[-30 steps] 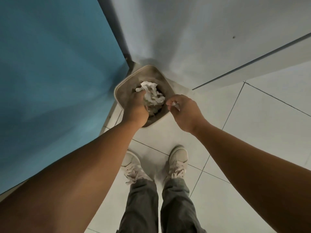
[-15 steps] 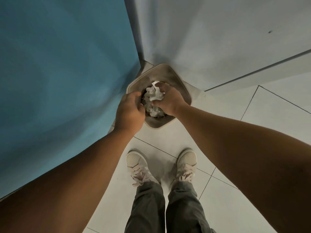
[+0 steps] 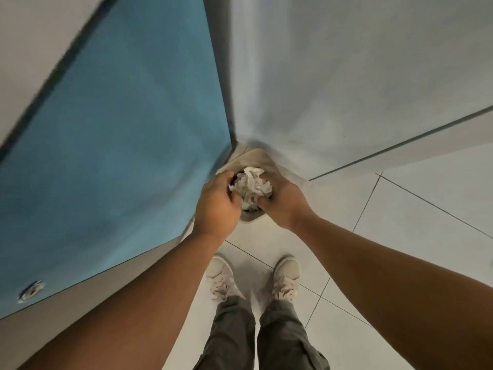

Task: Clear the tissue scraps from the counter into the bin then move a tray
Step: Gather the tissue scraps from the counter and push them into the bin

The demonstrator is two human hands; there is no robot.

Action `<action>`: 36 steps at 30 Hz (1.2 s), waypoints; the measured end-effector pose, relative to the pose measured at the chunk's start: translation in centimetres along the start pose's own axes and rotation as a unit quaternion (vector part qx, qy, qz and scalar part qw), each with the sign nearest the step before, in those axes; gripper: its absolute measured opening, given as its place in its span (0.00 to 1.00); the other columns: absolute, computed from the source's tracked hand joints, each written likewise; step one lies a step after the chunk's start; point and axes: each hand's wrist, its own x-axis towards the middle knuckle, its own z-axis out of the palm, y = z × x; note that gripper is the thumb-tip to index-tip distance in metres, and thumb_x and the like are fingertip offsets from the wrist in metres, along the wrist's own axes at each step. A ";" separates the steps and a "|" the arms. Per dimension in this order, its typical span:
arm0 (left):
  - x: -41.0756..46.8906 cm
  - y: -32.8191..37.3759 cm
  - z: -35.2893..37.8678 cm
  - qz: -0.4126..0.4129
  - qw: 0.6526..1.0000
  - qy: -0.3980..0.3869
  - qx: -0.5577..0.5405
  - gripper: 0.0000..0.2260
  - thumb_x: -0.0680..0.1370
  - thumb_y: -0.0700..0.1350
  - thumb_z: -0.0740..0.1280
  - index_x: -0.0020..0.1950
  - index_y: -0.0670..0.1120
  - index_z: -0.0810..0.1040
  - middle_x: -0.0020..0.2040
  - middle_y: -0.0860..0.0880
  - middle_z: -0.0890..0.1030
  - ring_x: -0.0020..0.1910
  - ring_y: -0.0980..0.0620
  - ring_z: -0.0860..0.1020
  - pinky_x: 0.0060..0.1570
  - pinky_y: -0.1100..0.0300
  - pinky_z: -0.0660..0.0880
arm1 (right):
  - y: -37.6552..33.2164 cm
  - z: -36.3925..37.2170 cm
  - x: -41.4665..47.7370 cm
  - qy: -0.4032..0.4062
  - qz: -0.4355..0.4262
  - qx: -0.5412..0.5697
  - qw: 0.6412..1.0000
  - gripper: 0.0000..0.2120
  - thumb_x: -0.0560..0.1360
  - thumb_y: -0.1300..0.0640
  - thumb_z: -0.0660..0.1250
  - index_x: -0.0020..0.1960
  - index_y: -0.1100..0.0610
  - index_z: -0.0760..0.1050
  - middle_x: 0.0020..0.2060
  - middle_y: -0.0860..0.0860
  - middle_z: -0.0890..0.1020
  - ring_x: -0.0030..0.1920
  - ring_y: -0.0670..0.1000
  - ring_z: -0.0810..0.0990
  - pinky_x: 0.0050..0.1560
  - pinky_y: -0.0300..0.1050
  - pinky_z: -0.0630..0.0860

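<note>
A wad of crumpled white tissue scraps (image 3: 251, 186) sits over the mouth of a small beige bin (image 3: 260, 157) on the floor, in the corner between a blue panel and a white wall. My left hand (image 3: 217, 202) curls around the wad's left side. From the right, my right hand (image 3: 282, 202) grips the wad with its fingers curled into the tissue. Both hands hover over the bin's opening, hiding most of its rim. No tray is in view.
A blue panel (image 3: 120, 156) rises on the left and a white wall (image 3: 346, 76) on the right, meeting just behind the bin. My two feet in pale sneakers (image 3: 221, 276) stand on white floor tiles (image 3: 400, 236) below the hands.
My right hand came in from the right and closed on the tissue beside my left. The view shifted, so the bin now sits lower and further right in the frame.
</note>
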 end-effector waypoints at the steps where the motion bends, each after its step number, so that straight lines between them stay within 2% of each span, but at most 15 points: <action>1: -0.6 1.6 -1.3 0.000 1.000 0.004 -0.006 0.17 0.80 0.44 0.66 0.69 0.46 0.75 0.63 0.45 0.80 0.62 0.45 0.77 0.60 0.56 0.71 | -1.2 -1.4 -1.3 0.008 -0.018 -0.004 1.000 0.26 0.73 0.54 0.68 0.70 0.48 0.70 0.64 0.51 0.77 0.62 0.53 0.76 0.55 0.34 0.66; 5: -3.3 7.3 -6.7 -0.018 0.999 0.028 -0.036 0.17 0.81 0.52 0.63 0.70 0.50 0.73 0.63 0.48 0.80 0.64 0.48 0.77 0.63 0.56 0.71 | -6.4 -7.8 -6.7 0.053 -0.073 0.024 0.996 0.21 0.75 0.54 0.68 0.67 0.52 0.73 0.62 0.50 0.79 0.60 0.52 0.77 0.59 0.40 0.71; 8: -5.7 12.0 -11.0 -0.008 0.997 0.055 -0.057 0.19 0.81 0.55 0.62 0.70 0.51 0.73 0.65 0.51 0.79 0.66 0.51 0.75 0.64 0.60 0.68 | -10.6 -12.4 -10.5 0.095 -0.125 0.040 0.987 0.17 0.76 0.53 0.66 0.64 0.54 0.75 0.61 0.50 0.79 0.60 0.52 0.78 0.60 0.42 0.72; 10: -7.5 15.2 -13.9 0.016 0.995 0.077 -0.063 0.20 0.81 0.56 0.62 0.71 0.51 0.73 0.66 0.50 0.79 0.66 0.51 0.74 0.63 0.62 0.66 | -13.4 -15.1 -12.8 0.111 -0.141 0.056 0.982 0.16 0.78 0.52 0.65 0.64 0.55 0.75 0.61 0.49 0.79 0.60 0.49 0.76 0.59 0.38 0.70; 13: -10.0 19.0 -18.4 0.049 0.992 0.102 -0.056 0.19 0.81 0.57 0.61 0.71 0.53 0.72 0.66 0.51 0.78 0.65 0.51 0.74 0.64 0.59 0.68 | -17.5 -18.6 -16.2 0.120 -0.181 0.067 0.974 0.16 0.79 0.52 0.65 0.65 0.55 0.74 0.62 0.47 0.78 0.60 0.42 0.73 0.60 0.31 0.67; 16: -12.5 21.8 -23.1 0.068 0.986 0.139 -0.062 0.18 0.81 0.56 0.61 0.70 0.54 0.72 0.67 0.53 0.77 0.67 0.54 0.73 0.66 0.56 0.69 | -20.9 -21.1 -18.9 0.119 -0.234 0.072 0.962 0.16 0.79 0.54 0.65 0.66 0.55 0.74 0.58 0.43 0.76 0.56 0.33 0.68 0.56 0.18 0.60; 18: -14.2 23.1 -26.0 0.083 0.981 0.168 -0.054 0.18 0.82 0.55 0.61 0.71 0.53 0.71 0.67 0.54 0.76 0.67 0.55 0.73 0.66 0.60 0.68 | -23.1 -22.3 -20.1 0.118 -0.264 0.070 0.955 0.18 0.79 0.54 0.65 0.67 0.54 0.73 0.62 0.45 0.76 0.59 0.34 0.68 0.57 0.18 0.58; 20: -15.9 24.1 -28.6 0.090 0.974 0.202 -0.051 0.17 0.82 0.53 0.61 0.70 0.51 0.72 0.66 0.55 0.76 0.63 0.53 0.75 0.62 0.61 0.68 | -25.2 -23.2 -21.0 0.114 -0.295 0.069 0.946 0.19 0.79 0.54 0.66 0.69 0.54 0.72 0.66 0.47 0.75 0.63 0.39 0.70 0.61 0.22 0.58; 22: -17.6 24.6 -30.9 0.088 0.966 0.240 -0.047 0.16 0.82 0.51 0.63 0.70 0.51 0.73 0.64 0.56 0.76 0.59 0.51 0.76 0.60 0.61 0.68 | -27.4 -23.8 -21.7 0.105 -0.323 0.067 0.938 0.19 0.78 0.54 0.66 0.69 0.53 0.71 0.66 0.47 0.75 0.65 0.42 0.71 0.62 0.25 0.60; 24: -19.1 24.5 -32.8 0.076 0.959 0.269 -0.054 0.16 0.82 0.50 0.63 0.70 0.52 0.73 0.62 0.58 0.75 0.62 0.52 0.75 0.61 0.61 0.68 | -29.5 -23.9 -22.2 0.094 -0.352 0.059 0.929 0.20 0.78 0.53 0.66 0.69 0.52 0.71 0.67 0.46 0.74 0.66 0.41 0.70 0.65 0.28 0.61; 28: -21.5 22.5 -36.0 0.038 0.946 0.317 -0.063 0.15 0.82 0.52 0.63 0.69 0.55 0.73 0.61 0.63 0.72 0.58 0.51 0.77 0.61 0.63 0.67 | -33.4 -22.5 -23.0 0.042 -0.395 0.046 0.916 0.20 0.79 0.52 0.65 0.70 0.50 0.70 0.69 0.44 0.71 0.70 0.40 0.66 0.68 0.30 0.59; 32: -23.1 19.1 -39.1 -0.002 0.934 0.352 -0.061 0.15 0.82 0.51 0.63 0.69 0.54 0.73 0.63 0.59 0.74 0.64 0.53 0.74 0.62 0.64 0.65 | -37.3 -19.1 -23.6 0.003 -0.449 0.023 0.893 0.19 0.79 0.52 0.66 0.69 0.51 0.71 0.69 0.46 0.72 0.70 0.45 0.68 0.71 0.42 0.64; 36: -24.4 14.3 -42.2 -0.041 0.924 0.379 -0.039 0.15 0.82 0.50 0.64 0.68 0.51 0.74 0.65 0.54 0.77 0.66 0.54 0.72 0.62 0.63 0.66 | -41.3 -14.6 -24.2 -0.036 -0.483 -0.014 0.875 0.19 0.79 0.51 0.65 0.69 0.51 0.71 0.69 0.46 0.73 0.70 0.45 0.68 0.70 0.40 0.65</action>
